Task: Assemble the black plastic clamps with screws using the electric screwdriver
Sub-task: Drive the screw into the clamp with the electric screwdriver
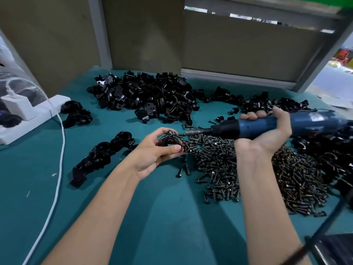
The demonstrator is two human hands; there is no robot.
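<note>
Forearms [99, 207] foremost. Left hand [152, 155]: pinching black clamp [170, 141], screw [172, 133] apparently seated on top. Right hand [267, 134]: wrapped round electric screwdriver [256, 126], bit just right of that pinch. Step: driving. Next: bit square in screw head.

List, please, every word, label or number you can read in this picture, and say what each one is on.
No text here is legible.
Pale label on the electric screwdriver: print too blurred to read.
Bright strips above the back panel: blurred, no words can be made out.
</note>
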